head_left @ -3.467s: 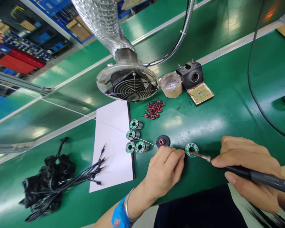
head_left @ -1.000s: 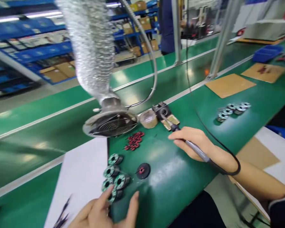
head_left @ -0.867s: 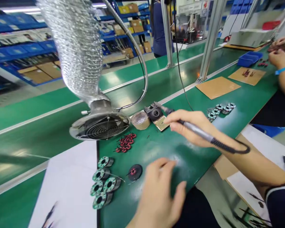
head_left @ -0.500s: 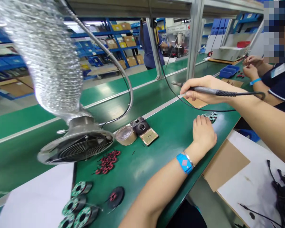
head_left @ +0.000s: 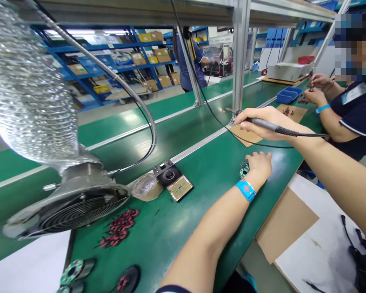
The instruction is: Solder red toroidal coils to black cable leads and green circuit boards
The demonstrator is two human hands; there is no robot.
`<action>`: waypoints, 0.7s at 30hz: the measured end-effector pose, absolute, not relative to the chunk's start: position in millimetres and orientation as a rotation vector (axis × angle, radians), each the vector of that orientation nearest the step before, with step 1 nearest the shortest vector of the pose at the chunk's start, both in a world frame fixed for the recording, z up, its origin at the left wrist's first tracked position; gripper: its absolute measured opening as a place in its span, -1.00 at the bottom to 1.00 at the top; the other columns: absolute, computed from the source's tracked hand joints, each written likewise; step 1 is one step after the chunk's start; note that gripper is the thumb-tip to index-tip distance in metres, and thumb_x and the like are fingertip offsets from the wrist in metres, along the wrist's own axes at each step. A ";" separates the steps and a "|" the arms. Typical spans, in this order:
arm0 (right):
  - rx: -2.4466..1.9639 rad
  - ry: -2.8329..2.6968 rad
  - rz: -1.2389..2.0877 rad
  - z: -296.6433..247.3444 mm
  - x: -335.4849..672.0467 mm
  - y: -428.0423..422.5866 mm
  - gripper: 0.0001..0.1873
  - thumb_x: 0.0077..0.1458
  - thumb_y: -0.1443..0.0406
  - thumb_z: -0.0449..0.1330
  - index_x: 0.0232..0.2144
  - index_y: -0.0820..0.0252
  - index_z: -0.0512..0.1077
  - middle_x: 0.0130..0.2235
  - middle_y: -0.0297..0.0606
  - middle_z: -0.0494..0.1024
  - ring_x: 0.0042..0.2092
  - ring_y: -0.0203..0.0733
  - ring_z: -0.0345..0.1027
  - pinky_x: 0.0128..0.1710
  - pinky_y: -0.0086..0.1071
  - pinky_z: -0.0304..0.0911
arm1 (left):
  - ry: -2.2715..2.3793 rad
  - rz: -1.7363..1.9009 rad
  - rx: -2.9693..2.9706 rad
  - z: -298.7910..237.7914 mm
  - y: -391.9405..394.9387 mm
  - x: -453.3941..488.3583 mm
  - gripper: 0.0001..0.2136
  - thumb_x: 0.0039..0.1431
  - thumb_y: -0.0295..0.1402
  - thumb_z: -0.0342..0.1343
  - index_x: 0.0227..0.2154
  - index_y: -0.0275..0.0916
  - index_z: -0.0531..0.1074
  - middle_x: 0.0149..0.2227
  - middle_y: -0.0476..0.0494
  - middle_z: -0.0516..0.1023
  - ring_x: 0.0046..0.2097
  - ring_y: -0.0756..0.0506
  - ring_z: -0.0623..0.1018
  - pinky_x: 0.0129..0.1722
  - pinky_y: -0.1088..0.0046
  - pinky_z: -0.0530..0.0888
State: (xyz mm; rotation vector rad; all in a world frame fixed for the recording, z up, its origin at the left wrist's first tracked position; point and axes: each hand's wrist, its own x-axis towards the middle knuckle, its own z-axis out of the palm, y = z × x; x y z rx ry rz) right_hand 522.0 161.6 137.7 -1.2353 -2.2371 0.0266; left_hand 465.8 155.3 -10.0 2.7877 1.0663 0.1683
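Observation:
My left hand (head_left: 260,163), with a blue wrist strap (head_left: 245,190), reaches far right over the green bench and rests on a group of small round parts with green boards (head_left: 244,170); its fingers curl over them. My right hand (head_left: 264,122) is raised above the bench and grips a soldering iron (head_left: 264,124), tip pointing left, its black cord trailing back. At the lower left lie other round parts (head_left: 76,269) and a black disc (head_left: 128,278).
A fume duct with a fan grille (head_left: 76,205) hangs at left. Red coils (head_left: 118,228), a tape roll (head_left: 146,187) and an iron stand with sponge (head_left: 173,181) sit mid-bench. Cardboard (head_left: 285,221) lies at the bench edge. A co-worker's hands (head_left: 315,87) work at far right.
My view swung right. My left hand left the parts near the white paper and reached across to the far group. My right hand lifted the iron off the bench.

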 end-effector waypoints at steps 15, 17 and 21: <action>-1.055 -2.035 -0.001 73.0 450.4 95.8 -0.84 0.21 0.30 0.18 -0.18 0.05 0.52 -0.20 -0.33 0.65 -0.21 -0.21 0.56 -0.13 -0.41 0.45 | 0.765 0.077 2.960 0.4 109.6 238.3 -0.69 0.30 -0.23 0.02 0.08 -0.11 0.32 -0.12 -0.16 0.48 -0.06 -0.19 0.43 -0.16 0.28 0.39; -1.066 -2.020 0.068 54.4 435.0 83.3 -0.84 0.21 0.32 0.18 -0.17 0.08 0.51 -0.22 -0.32 0.65 -0.25 -0.23 0.57 -0.14 -0.41 0.46 | 0.724 0.039 2.941 1.8 105.8 200.8 -0.67 0.30 -0.23 0.02 0.09 -0.11 0.32 -0.12 -0.16 0.50 -0.03 -0.19 0.43 -0.10 0.27 0.37; -1.119 -1.930 0.240 7.0 402.9 62.0 -0.84 0.23 0.31 0.15 -0.14 0.12 0.47 -0.29 -0.32 0.65 -0.35 -0.28 0.57 -0.29 -0.47 0.47 | 0.846 0.066 2.872 4.4 97.2 150.1 -0.66 0.25 -0.30 0.08 0.09 -0.12 0.35 -0.09 -0.17 0.53 0.12 -0.23 0.38 0.16 0.03 0.16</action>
